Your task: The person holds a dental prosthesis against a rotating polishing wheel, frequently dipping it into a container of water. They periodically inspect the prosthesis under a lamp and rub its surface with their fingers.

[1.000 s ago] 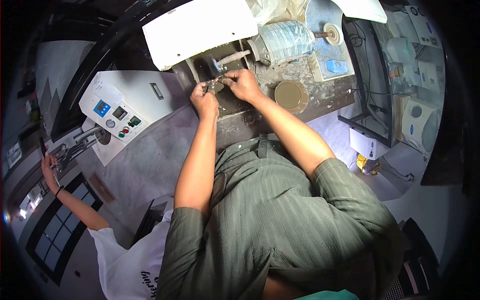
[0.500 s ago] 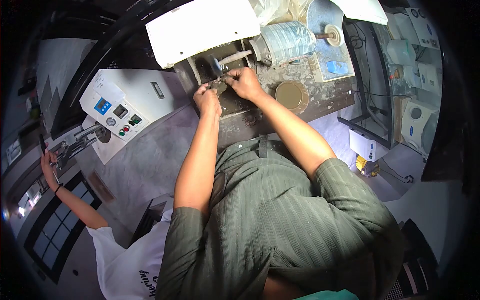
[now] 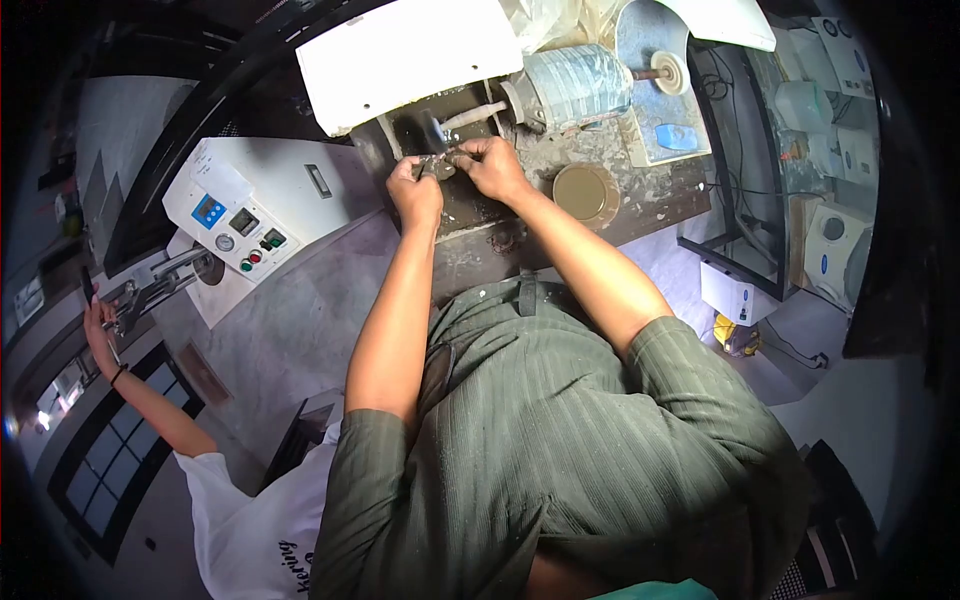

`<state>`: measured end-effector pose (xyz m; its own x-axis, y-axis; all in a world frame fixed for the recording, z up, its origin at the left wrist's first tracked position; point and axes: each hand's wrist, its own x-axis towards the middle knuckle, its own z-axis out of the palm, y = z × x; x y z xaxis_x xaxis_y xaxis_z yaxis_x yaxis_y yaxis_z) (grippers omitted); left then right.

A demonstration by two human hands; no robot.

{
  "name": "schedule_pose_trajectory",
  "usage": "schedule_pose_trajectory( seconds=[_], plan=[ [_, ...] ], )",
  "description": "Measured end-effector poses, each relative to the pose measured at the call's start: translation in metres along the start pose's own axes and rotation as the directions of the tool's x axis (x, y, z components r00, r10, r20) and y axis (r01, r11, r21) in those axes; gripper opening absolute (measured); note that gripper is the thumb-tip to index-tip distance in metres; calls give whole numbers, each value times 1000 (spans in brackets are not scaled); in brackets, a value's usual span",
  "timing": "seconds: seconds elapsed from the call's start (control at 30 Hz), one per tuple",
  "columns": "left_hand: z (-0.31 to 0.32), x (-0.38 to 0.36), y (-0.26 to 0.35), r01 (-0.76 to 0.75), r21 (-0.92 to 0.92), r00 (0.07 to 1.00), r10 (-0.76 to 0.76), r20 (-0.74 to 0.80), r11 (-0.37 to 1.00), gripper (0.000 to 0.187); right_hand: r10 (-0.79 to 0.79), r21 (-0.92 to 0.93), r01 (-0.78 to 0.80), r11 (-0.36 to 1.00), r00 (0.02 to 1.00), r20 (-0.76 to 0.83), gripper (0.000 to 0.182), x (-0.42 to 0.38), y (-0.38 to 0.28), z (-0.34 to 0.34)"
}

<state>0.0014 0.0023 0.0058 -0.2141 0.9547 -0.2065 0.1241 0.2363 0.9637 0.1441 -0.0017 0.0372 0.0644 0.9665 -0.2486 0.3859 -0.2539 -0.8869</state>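
My left hand and my right hand pinch a small, muddy-looking piece between them, mostly covered by the fingers; I cannot tell its kind. Just above the fingertips is a dark, blurred wheel on the pale tapered spindle of a bench motor. That motor is wrapped in clear bluish plastic. Under both hands lies a dark, wet trough. To the right of my right wrist stands a round bowl of brown slurry.
A white panel overhangs the wheel. Right of the motor, a second spindle carries a pale round wheel above a blue-lined tray. On the left are a white machine with gauges and buttons and another person's raised arm.
My left hand has turned slightly, its fingers now more upright around the small piece. My right hand stays nearly in place, and the piece remains below the wheel.
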Motion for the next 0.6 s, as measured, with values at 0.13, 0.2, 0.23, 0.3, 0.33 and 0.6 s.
schedule_pose_trajectory(
  seconds=[0.13, 0.2, 0.23, 0.3, 0.33, 0.6],
  plan=[
    [-3, -8, 4, -58, 113, 998, 57, 15, 992, 20, -36, 15, 36, 999, 999, -1, 16, -1, 3, 0],
    [1, -13, 11, -59, 11, 998, 59, -6, 998, 21, -43, 29, 44, 999, 999, -11, 16, -2, 3, 1],
    [3, -15, 13, -61, -92, 998, 59, -28, 994, 21, -51, 42, 52, 998, 998, -20, 16, -2, 4, 1],
    [3, -13, 15, -58, -63, 998, 57, -25, 996, 21, -21, 41, 21, 999, 1000, -9, 16, -1, 3, 0],
    [2, -12, 15, -57, -35, 998, 57, -22, 998, 22, 7, 40, -8, 999, 1000, 1, 17, -1, 2, -1],
    [3, -12, 11, 109, -149, 993, -115, -31, 983, 24, 11, -16, -10, 1000, 1000, 13, 18, 0, -4, -4]
  ],
)
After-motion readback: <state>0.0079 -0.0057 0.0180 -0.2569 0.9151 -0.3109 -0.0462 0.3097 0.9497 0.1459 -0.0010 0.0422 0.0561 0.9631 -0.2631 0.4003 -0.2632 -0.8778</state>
